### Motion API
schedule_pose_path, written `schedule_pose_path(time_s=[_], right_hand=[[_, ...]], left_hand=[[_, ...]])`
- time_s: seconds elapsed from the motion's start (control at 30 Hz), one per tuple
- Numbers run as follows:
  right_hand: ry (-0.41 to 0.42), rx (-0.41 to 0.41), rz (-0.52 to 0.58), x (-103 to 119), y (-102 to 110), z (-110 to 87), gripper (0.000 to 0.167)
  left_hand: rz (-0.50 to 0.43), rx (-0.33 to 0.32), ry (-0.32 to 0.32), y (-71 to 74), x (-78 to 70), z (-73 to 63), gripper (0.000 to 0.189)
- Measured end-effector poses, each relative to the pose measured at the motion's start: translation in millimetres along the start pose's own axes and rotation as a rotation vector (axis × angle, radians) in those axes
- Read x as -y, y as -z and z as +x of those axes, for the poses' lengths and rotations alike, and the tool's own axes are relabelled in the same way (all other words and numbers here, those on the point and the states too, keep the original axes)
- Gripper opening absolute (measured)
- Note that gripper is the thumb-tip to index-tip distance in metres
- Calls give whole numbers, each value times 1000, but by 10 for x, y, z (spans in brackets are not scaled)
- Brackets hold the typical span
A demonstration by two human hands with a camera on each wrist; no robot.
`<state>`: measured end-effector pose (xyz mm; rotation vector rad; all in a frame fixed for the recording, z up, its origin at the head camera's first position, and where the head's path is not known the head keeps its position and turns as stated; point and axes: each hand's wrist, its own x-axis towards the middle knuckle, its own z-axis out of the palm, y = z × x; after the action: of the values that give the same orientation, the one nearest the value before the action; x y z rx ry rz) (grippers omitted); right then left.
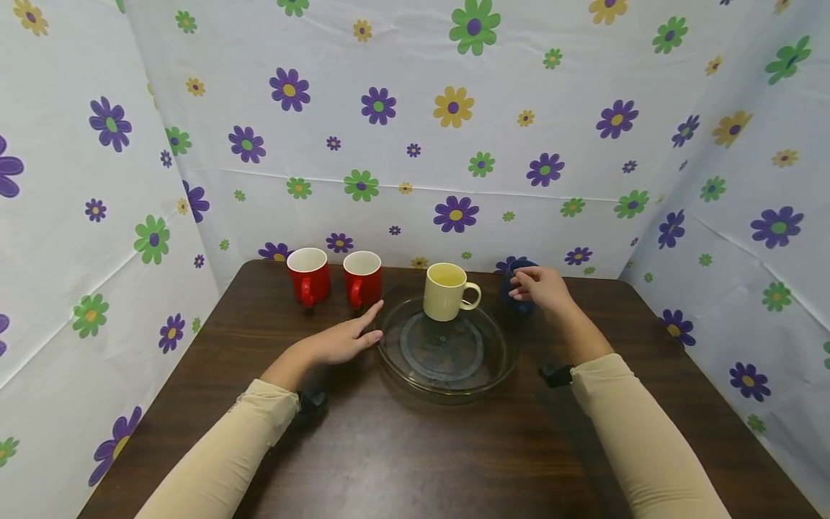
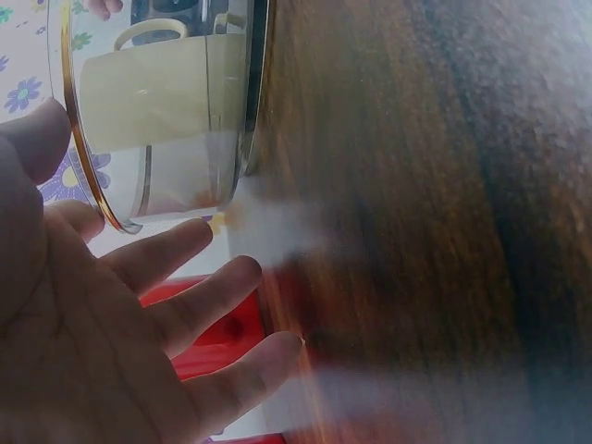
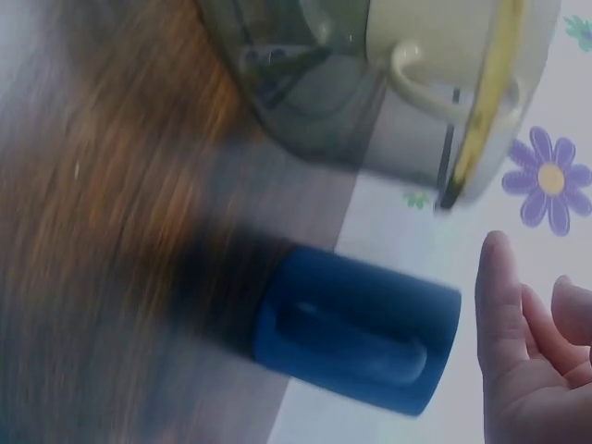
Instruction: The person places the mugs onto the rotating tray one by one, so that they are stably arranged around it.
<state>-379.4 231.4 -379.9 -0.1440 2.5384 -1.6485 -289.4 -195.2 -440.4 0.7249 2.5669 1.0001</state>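
A round clear glass dish point(image 1: 447, 375) sits on the dark wooden table. Inside it, toward the back, stands a pale yellow mug point(image 1: 442, 294), handle to the right. My left hand point(image 1: 340, 342) is spread at the dish's left side, fingers extended and holding nothing. Two red mugs point(image 1: 309, 275) with white insides stand beyond that hand. Behind the dish's right side is a dark blue mug point(image 3: 356, 328), upright with its handle showing in the right wrist view. My right hand point(image 1: 543, 288) hovers by the blue mug's rim, its loosely bent fingers apart from it.
White cloth point(image 1: 415, 166) printed with purple, green and yellow flowers hangs along the back and both sides of the table point(image 1: 415, 461). Dark straps with small devices point(image 1: 555, 375) are worn at both wrists, below light beige sleeves point(image 1: 638, 432).
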Motion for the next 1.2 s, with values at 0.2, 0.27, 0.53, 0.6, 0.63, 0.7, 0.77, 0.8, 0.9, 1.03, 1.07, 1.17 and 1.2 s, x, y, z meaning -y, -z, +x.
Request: schedule_pose_path(time_s=[0.2, 0.27, 0.53, 0.6, 0.63, 0.7, 0.77, 0.8, 0.9, 1.03, 1.07, 1.17, 1.2], right_hand=[[-22, -55, 15, -44, 166, -45, 50], [-24, -65, 2, -57, 198, -61, 50], [-61, -110, -28, -150, 284, -124, 49], [-74, -122, -32, -182, 299, -131, 49], [-84, -131, -35, -196, 306, -133, 48], [-96, -138, -48, -222, 320, -136, 48], [-115, -132, -71, -231, 320, -139, 47], [-126, -128, -83, -234, 317, -139, 47], [-157, -97, -112, -234, 305, -139, 48], [-191, -64, -101, -237, 269, -136, 48], [-197, -55, -96, -237, 263, -137, 49], [-224, -45, -83, -240, 239, -139, 50], [-233, -45, -80, -242, 234, -140, 51]], left_hand=[[32, -12, -27, -67, 336, 148, 79], [9, -3, -29, -40, 237, 99, 80], [6, -19, -33, -95, 360, 155, 80], [-4, -27, -15, -157, 581, 266, 79], [3, -30, -41, -188, 706, 310, 80], [-13, -26, -24, -157, 541, 245, 80], [-18, -12, -15, -91, 305, 130, 81], [-10, -14, -37, -68, 235, 78, 80], [-12, -11, -43, -3, 18, -40, 79], [-11, -7, -13, -4, -93, -72, 76], [-21, -2, 8, 1, -166, -91, 76], [3, -7, 17, -20, -125, -58, 77], [11, -12, 19, -30, -82, -38, 78]])
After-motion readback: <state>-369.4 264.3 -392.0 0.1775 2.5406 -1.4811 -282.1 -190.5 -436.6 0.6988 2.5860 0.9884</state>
